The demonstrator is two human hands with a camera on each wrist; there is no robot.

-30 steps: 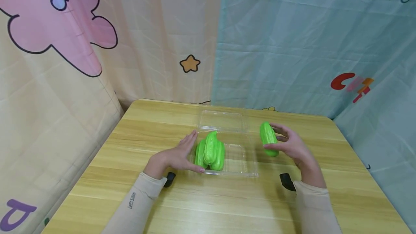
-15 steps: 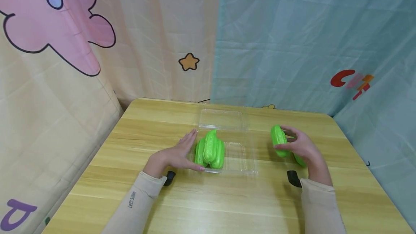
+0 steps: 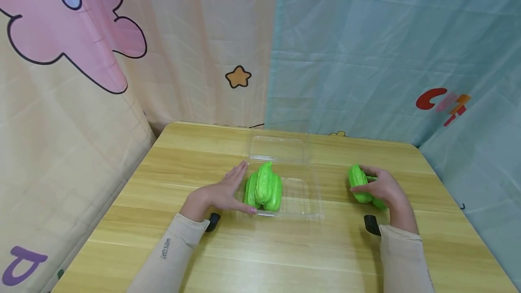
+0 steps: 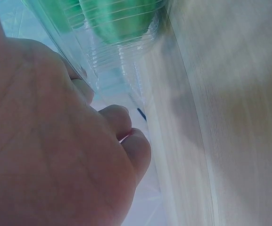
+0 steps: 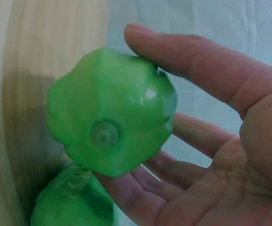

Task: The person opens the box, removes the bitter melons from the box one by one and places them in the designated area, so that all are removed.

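A clear plastic clamshell box [image 3: 300, 197] stands mid-table with its lid [image 3: 278, 148] folded back. Several bright green bitter melons [image 3: 263, 189], glossy and ridged, are stacked in its left half. My left hand [image 3: 220, 197] rests along the box's left side, fingers at the back corner and thumb at the front rim. On the right, my right hand [image 3: 382, 188] holds another bitter melon [image 5: 112, 108] between thumb and fingers. Just beside and below it, one more bitter melon [image 5: 74, 202] lies on the table, partly hidden by the hand in the head view.
The wooden table [image 3: 260, 257] has rounded back corners. Printed curtains [image 3: 350, 58] hang close behind it and at both sides. A black strap piece [image 3: 372, 225] shows at the right wrist, with a similar one at the left.
My right hand has carried its bitter melon rightward and lower, away from the box, to beside the one on the table, which has come into view. The left hand stays put.
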